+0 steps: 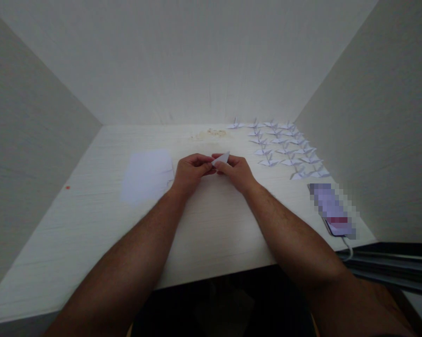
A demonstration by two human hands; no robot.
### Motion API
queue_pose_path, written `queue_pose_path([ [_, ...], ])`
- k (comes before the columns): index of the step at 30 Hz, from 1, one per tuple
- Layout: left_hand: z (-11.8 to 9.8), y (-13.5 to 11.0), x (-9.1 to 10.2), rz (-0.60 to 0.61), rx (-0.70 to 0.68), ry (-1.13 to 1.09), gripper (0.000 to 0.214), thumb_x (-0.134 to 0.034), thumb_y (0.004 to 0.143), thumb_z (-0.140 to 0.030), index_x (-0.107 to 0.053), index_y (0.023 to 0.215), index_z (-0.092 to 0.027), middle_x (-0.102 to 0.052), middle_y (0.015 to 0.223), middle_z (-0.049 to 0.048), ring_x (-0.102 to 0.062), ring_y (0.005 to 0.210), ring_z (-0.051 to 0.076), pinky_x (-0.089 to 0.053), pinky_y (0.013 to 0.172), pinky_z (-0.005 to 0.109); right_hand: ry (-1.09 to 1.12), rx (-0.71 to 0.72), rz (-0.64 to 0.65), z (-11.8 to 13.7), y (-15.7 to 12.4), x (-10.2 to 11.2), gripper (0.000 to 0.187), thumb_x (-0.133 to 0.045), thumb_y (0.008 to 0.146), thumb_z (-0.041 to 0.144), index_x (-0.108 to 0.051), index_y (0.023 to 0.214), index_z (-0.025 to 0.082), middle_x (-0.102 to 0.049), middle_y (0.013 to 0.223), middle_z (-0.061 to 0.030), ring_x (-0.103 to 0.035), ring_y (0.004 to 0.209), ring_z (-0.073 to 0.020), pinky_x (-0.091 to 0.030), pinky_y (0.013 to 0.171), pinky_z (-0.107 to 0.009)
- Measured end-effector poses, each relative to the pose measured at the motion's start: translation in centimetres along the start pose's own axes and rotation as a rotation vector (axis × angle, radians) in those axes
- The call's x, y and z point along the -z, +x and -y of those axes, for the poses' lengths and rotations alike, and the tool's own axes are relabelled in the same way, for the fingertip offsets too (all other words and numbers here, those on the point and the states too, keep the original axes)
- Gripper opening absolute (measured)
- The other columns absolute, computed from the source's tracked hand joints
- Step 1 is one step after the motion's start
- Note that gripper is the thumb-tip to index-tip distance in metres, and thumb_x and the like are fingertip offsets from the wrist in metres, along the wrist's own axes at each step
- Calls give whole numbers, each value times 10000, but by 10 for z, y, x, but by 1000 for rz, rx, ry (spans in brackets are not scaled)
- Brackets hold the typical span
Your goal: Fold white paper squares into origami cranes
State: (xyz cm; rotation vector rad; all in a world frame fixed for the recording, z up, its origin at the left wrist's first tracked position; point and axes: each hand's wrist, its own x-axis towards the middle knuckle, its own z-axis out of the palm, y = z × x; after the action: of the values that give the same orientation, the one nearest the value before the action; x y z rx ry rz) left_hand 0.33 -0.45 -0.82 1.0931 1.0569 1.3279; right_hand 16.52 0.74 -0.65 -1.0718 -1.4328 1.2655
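Observation:
Both hands meet above the middle of the table around a small piece of folded white paper [222,159], pointed at its upper right end. My left hand [193,172] pinches its left end between thumb and fingers. With the thumb laid over the paper's near face, my right hand [237,172] grips it from the right. The fingertips behind the paper are partly hidden. To the left of my left hand lie white paper sheets [146,175], flat on the table. Several folded white paper cranes [284,150] stand in rows at the back right.
A phone [332,210] with a blurred-out screen lies near the right edge, its white cable [349,250] running over the edge. Pale walls enclose the white table [218,224] at the back and sides. A small red spot [68,187] marks the left side; brownish stains [214,133] show at the back.

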Motion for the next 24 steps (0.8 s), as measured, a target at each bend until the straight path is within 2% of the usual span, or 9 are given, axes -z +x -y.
queue_pose_path([
  [4, -4, -3, -1, 17, 45, -29, 353, -844, 652, -347, -749, 918, -134, -762, 845, 68, -736, 755, 191, -625, 817, 401, -48, 95, -53, 0, -1, 0, 323, -711, 772, 391, -745, 1043, 220, -757, 1014, -46, -693, 805, -168, -567, 777, -360],
  [6, -6, -4, -2, 22, 79, -33, 389, -832, 668, -390, -755, 939, -122, -760, 832, 85, -740, 772, 214, -629, 800, 413, -114, 196, -71, 0, -1, 1, 234, -694, 788, 359, -755, 969, 224, -729, 1141, -63, -697, 880, -183, -568, 825, -385],
  [9, -6, -4, -2, -6, 84, -15, 401, -841, 659, -407, -764, 921, -114, -759, 818, 92, -737, 761, 220, -633, 784, 419, -249, 387, -80, -3, 1, 3, 124, -684, 807, 316, -759, 825, 219, -694, 1231, -81, -642, 1131, -217, -501, 1007, -422],
  [11, -5, -3, -2, -20, 70, -27, 403, -860, 635, -386, -769, 920, -117, -761, 821, 83, -733, 736, 208, -630, 808, 426, -321, 458, -76, -5, 2, 5, 99, -712, 782, 300, -761, 842, 240, -687, 1250, -64, -582, 1237, -225, -448, 1084, -440],
  [16, -3, -1, -1, -71, 28, -46, 364, -873, 618, -317, -768, 916, -137, -769, 838, 65, -728, 747, 190, -621, 830, 397, -443, 470, -94, -12, 3, 3, 259, -801, 702, 309, -761, 958, 293, -613, 1378, -31, -405, 1414, -265, -340, 1166, -522],
  [21, -4, -2, -2, -90, 4, -46, 323, -870, 624, -294, -763, 890, -145, -772, 860, 65, -725, 755, 189, -627, 807, 383, -430, 440, -120, -15, 1, 1, 183, -769, 756, 339, -764, 936, 310, -539, 1462, 4, -311, 1474, -270, -297, 1182, -560],
  [24, -7, -4, -5, -77, -1, -60, 320, -874, 617, -302, -760, 871, -144, -769, 852, 62, -725, 747, 192, -629, 811, 400, -423, 416, -121, -15, 1, 0, 160, -718, 800, 317, -769, 950, 298, -531, 1472, 3, -295, 1484, -261, -282, 1195, -546],
])
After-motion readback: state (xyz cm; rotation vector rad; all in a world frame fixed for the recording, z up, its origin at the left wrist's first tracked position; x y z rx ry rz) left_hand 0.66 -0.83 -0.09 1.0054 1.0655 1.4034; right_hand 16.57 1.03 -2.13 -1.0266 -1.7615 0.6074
